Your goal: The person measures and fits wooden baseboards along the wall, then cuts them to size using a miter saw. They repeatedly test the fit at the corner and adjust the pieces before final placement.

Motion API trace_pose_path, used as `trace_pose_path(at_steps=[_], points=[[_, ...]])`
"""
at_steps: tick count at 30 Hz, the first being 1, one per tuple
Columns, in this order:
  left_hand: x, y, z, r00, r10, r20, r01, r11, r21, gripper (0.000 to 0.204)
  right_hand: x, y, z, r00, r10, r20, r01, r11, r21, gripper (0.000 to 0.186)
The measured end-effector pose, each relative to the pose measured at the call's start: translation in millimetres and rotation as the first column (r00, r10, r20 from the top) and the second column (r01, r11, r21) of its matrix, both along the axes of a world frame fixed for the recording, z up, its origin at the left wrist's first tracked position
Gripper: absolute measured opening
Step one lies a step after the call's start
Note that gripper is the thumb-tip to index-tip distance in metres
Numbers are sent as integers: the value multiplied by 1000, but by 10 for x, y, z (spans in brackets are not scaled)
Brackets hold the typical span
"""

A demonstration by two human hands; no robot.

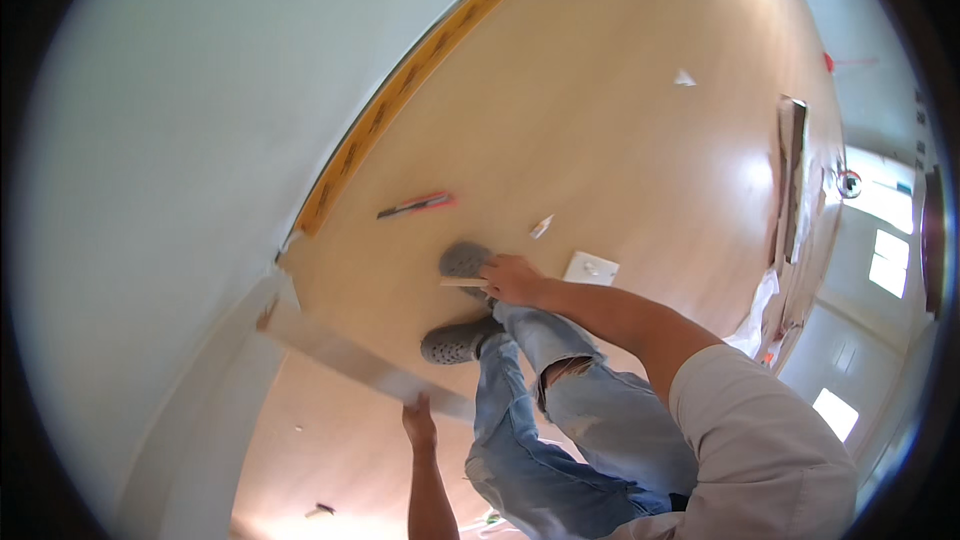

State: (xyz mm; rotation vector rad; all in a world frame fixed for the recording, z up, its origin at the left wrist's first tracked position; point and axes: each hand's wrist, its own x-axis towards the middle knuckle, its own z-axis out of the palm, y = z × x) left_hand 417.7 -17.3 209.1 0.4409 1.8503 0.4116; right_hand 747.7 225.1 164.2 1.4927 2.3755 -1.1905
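Observation:
My left hand [421, 424] grips the lower edge of a long, flat, pale strip [350, 360]. The strip's far end reaches the wall corner, while its near end passes beside my leg. Above my grey clog [462, 260], my right hand [512, 279] pinches a short, thin, wood-coloured piece [462, 283] that points left. A red and black utility knife [415, 205] lies on the floor ahead of my feet. Near my right forearm are a white square plate with a raised middle [590, 268] and a small white tube-like item [541, 227].
A yellow-orange band with dark markings [400, 85] runs along the foot of the pale wall [180, 120]. Long dark and brown pieces [792, 180] lie at the right, near white crumpled sheeting [755, 315]. A white scrap [684, 78] rests on the wood-toned floor [600, 120].

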Motion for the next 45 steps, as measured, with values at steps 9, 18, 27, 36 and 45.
trace_pose_path(at_steps=[9, 18, 27, 36, 45], points=[[470, -346, 1744, 962, 251, 107, -262, 958, 116, 61, 2103, -784, 1761, 853, -401, 335, 426, 905, -2, 23], [914, -284, 3505, 999, -19, -43, 32, 938, 345, 48, 3238, -3404, 3589, 480, -669, 568, 833, 551, -54, 30], [1776, 71, 4766, 815, -461, -351, 513, 856, 65, 66, 4147, -4460, 4707, 176, -891, 418, 981, 192, -3, 38], [4105, 436, 4705, 659, -729, -183, 716, 683, -143, 76, 6332, -4677, 4738, 174, -951, 257, 977, 198, 73, 38], [5929, 549, 4203, 653, -754, 76, 757, 654, -17, 70, 8628, -4967, 5404, -95, -992, 85, 968, -73, 240, 39]])
